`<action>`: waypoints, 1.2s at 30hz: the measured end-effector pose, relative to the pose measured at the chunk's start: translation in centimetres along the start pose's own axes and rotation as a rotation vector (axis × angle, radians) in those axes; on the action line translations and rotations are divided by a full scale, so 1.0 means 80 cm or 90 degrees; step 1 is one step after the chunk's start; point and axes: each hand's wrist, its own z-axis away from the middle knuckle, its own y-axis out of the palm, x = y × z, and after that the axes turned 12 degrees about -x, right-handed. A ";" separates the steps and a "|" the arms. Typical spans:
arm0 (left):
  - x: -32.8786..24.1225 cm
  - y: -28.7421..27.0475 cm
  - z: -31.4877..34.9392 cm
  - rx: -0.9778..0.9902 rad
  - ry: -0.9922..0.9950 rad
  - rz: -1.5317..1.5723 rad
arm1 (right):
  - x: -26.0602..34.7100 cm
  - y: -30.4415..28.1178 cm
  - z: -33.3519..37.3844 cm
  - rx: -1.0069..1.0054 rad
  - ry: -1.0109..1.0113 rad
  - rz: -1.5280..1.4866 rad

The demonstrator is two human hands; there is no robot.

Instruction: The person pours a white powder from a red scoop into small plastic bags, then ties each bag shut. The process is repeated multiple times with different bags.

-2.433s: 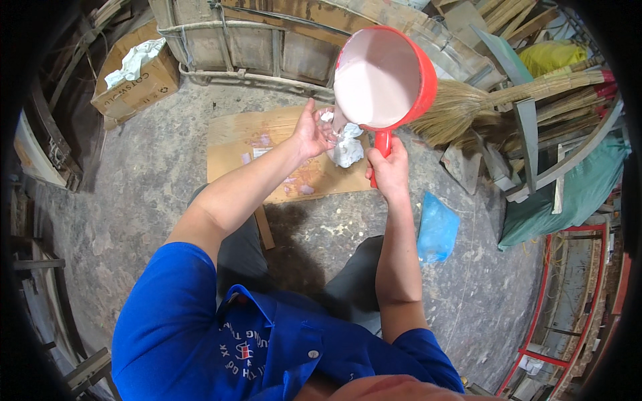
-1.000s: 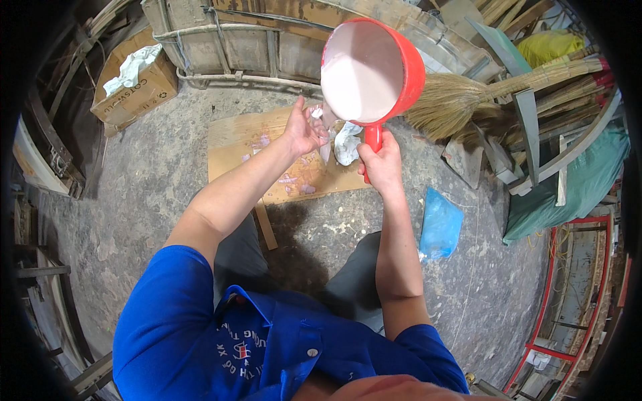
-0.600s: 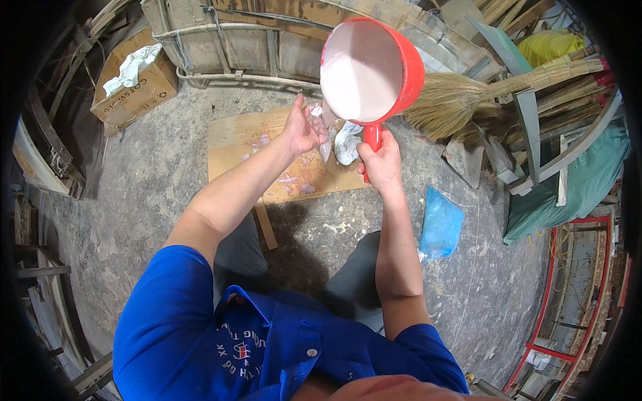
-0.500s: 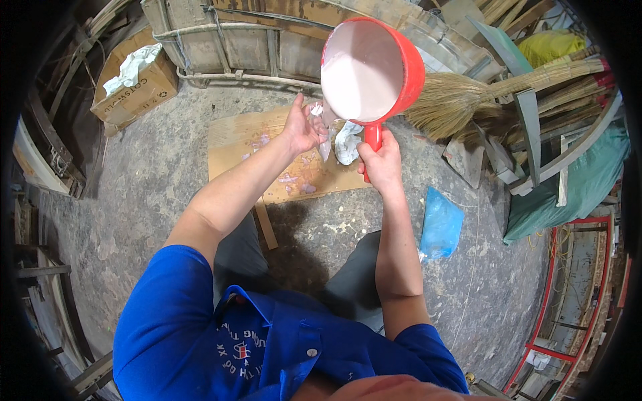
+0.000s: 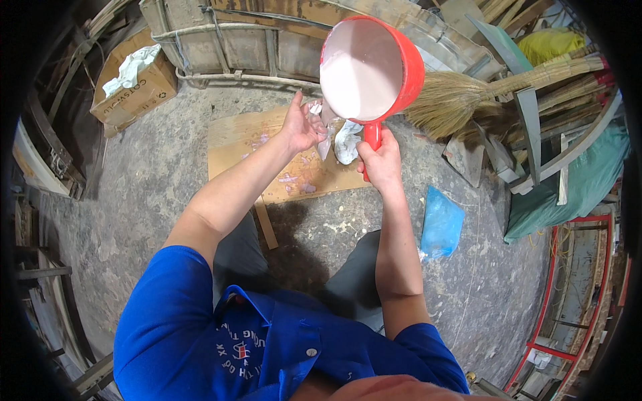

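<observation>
My right hand [image 5: 382,160] grips the handle of a red ladle-shaped scoop [image 5: 371,67], raised and tilted to the left, with pale pink liquid inside. Under its lip my left hand [image 5: 301,125] holds up a small clear plastic bag [image 5: 322,123]. A second crumpled white bag [image 5: 347,142] lies between my hands on a flat sheet of brown cardboard [image 5: 254,157], which has pink stains. My blue shirt fills the bottom of the view.
A blue plastic bag [image 5: 441,222] lies on the concrete floor at my right. A straw broom [image 5: 468,100] and wooden boards lean at the back right, over green sheeting [image 5: 575,187]. A cardboard box [image 5: 130,80] sits at the back left, a wooden crate [image 5: 234,40] behind.
The scoop has shifted slightly left and tilted further over the small bag in my left hand. Both hands stay in nearly the same place.
</observation>
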 end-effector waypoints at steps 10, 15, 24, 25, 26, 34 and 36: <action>-0.002 -0.002 -0.003 0.004 -0.008 0.002 | -0.001 -0.001 0.000 0.003 -0.007 -0.002; 0.001 0.000 -0.005 -0.012 -0.002 -0.002 | 0.000 -0.001 -0.001 0.005 -0.011 0.002; -0.002 -0.001 -0.001 -0.002 -0.020 0.025 | 0.001 0.000 0.000 0.005 0.006 -0.005; -0.002 0.000 0.000 0.000 -0.021 0.027 | 0.000 0.000 0.000 0.005 0.003 -0.005; -0.002 0.000 0.000 0.003 -0.022 0.029 | 0.000 0.000 -0.001 0.005 -0.001 -0.004; -0.005 -0.009 -0.003 0.007 -0.008 0.021 | 0.002 0.003 0.000 0.007 0.006 -0.008; -0.004 -0.004 -0.001 0.002 -0.007 0.016 | 0.001 0.000 0.000 0.003 0.013 -0.001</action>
